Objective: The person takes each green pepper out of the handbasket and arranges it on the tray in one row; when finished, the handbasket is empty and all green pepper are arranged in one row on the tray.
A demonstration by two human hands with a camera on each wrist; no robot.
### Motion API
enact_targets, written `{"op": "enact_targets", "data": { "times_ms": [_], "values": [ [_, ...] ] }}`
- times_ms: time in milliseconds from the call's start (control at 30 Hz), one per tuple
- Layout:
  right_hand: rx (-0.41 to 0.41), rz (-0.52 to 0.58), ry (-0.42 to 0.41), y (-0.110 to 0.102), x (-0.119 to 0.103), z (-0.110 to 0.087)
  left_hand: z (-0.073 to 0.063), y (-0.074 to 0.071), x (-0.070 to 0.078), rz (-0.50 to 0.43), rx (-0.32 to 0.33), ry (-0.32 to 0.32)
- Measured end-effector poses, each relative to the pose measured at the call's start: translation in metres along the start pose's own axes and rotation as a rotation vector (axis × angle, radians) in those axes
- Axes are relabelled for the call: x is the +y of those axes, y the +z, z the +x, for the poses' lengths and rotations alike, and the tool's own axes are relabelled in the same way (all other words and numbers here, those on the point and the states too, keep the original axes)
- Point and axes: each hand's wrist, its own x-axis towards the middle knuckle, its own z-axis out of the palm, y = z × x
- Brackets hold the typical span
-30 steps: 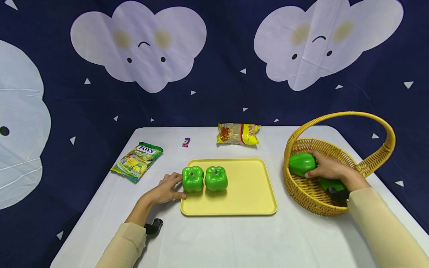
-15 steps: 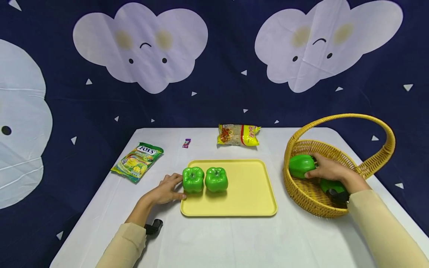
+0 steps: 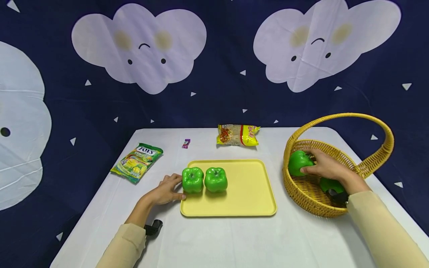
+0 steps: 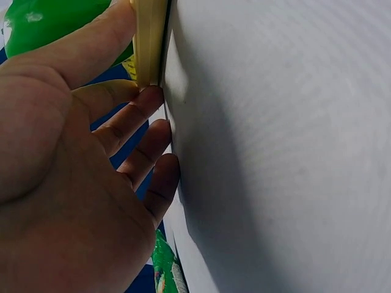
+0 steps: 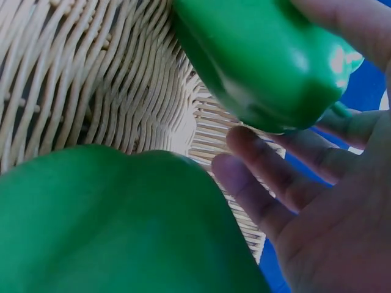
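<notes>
A yellow tray (image 3: 246,188) carries two green bell peppers, a left one (image 3: 192,180) and a right one (image 3: 216,180). At the tray's left edge, my left hand (image 3: 166,190) holds the rim, thumb over it and fingertips against its outer side; the left wrist view shows the thumb (image 4: 101,43) there. Inside the wicker basket (image 3: 303,199), my right hand (image 3: 325,164) grips a green bell pepper (image 3: 298,163) between thumb and fingers. Another green bell pepper (image 3: 330,184) lies in the basket under my right wrist, partly hidden; it looms close in the right wrist view.
A green candy bag (image 3: 137,162) lies at the table's left. A small purple-wrapped sweet (image 3: 186,143) and a yellow snack packet (image 3: 238,135) lie toward the back. The basket's tall handle (image 3: 348,114) arches above my right hand. A dark cloud-print cloth (image 3: 221,100) hangs behind.
In the basket, the pepper in my right hand has turned and lifted slightly, its end tipping toward the camera. My left hand and the tray have stayed put.
</notes>
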Motion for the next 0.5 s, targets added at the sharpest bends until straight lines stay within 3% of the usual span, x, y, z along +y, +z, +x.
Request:
{"op": "enact_targets", "data": {
  "times_ms": [233,500],
  "values": [
    [0.038,-0.017,-0.051,0.002,-0.006,0.0,0.0,0.0,0.0,-0.004,0.001,-0.001],
    [0.045,-0.078,-0.026,0.006,-0.012,-0.001,0.0,0.0,0.0,-0.001,-0.003,-0.009]
  ]
}}
